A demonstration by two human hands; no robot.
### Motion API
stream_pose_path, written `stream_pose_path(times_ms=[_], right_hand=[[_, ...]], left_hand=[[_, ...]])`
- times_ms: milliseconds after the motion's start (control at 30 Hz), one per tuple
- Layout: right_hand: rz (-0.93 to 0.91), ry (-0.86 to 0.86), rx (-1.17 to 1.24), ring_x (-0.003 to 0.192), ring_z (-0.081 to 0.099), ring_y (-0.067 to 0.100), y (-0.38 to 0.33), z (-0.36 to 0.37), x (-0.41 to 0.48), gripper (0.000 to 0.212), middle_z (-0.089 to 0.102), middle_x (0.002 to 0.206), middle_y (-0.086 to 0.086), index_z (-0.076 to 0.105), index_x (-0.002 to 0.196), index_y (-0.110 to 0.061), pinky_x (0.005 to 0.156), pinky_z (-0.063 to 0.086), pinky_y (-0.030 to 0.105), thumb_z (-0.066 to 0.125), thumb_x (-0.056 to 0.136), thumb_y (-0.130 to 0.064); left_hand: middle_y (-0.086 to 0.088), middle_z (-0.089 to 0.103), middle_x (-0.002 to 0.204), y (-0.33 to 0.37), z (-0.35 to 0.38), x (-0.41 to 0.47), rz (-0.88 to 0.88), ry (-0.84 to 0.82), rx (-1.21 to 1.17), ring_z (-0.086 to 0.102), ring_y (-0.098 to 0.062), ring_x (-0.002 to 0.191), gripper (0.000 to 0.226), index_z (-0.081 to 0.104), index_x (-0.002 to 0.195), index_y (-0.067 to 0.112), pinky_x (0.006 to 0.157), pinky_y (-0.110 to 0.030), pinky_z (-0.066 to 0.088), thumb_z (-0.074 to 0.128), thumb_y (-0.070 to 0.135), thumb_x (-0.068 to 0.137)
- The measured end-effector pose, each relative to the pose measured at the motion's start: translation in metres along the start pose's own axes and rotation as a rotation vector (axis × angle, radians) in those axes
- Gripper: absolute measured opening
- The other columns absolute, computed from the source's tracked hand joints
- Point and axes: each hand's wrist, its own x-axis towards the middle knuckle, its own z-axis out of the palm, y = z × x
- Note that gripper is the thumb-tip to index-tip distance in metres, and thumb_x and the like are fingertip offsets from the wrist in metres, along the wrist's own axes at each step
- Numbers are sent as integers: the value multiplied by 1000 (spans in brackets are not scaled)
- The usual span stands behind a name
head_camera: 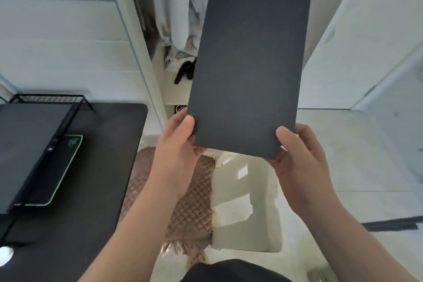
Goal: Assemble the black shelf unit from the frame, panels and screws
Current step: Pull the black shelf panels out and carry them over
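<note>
- Left hand (180, 144) and right hand (299, 158) are each pinching a lower corner of the flat matte black rectangular panel with notched corners (248, 64).
- Black wire shelf frame (57, 110) is sitting on the black desk (109, 167).

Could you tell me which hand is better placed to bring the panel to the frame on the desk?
Probably the left hand. Both it and the right hand hold the panel, but the frame stands on the desk to the person's left, so the right would have to cross over.
</note>
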Motion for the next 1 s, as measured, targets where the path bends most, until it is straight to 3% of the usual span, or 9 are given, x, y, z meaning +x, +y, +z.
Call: stream_pose_path(times_ms=[100,233,367,433,567,633,767,900,1000], right_hand=[[0,6,35,88,42,33,-20,-64,-1,27,46,93,15,59,83,-20,88,46,50,75,69,-36],[12,-5,41,89,38,32,-37,-157,-5,25,45,95,13,60,83,-19,84,44,46,75,70,-35],[79,-25,32,85,44,34,-48,-250,-11,25,51,89,16,61,82,-19,78,50,41,77,70,-35],[124,-16,43,86,51,33,-50,-296,-12,25,55,90,17,61,85,-17,75,56,37,77,73,-31],[270,49,58,92,47,33,-42,-374,-7,18,52,95,17,60,86,-12,70,59,34,71,79,-25],[373,63,8,92,46,34,-31,-405,-4,19,53,95,18,64,87,-11,70,59,34,72,80,-27],[541,99,-182,102,69,31,11,-454,14,36,74,112,9,71,110,-17,80,58,34,73,81,-37],[650,164,-293,101,73,25,91,-497,40,22,76,110,7,70,116,-17,86,58,41,66,95,-22],[763,192,-353,100,73,29,168,-531,52,30,74,115,9,64,128,-15,88,60,45,64,98,-21]], left_hand=[[-4,67,128,-15,44,2,-23,-111,149,59,-21,107,48,60,133,17,91,-42,46,53,39,91],[4,73,118,-55,117,-7,-81,-240,327,70,-9,102,34,69,120,23,73,-22,56,58,36,90],[8,76,109,-118,189,-24,-131,-206,507,73,-11,100,26,67,117,24,75,-24,60,69,31,92],[12,77,102,-153,219,-32,-156,-178,529,73,-6,91,23,68,115,24,66,-16,56,68,30,92],[14,77,88,-221,255,-42,-278,-141,562,69,2,69,21,69,111,18,51,-10,48,66,29,94],[14,76,84,-256,259,-46,-360,-93,577,68,2,65,25,68,112,14,50,-11,47,68,32,93],[10,77,91,-332,246,-45,-564,-27,611,71,-3,71,31,67,113,15,54,-15,51,71,36,91],[12,77,96,-422,212,-41,-774,-34,663,73,-5,81,31,66,112,22,60,-22,58,70,44,90],[16,76,85,-503,179,-40,-890,-35,711,72,-2,71,33,66,112,18,54,-15,52,67,45,92]])
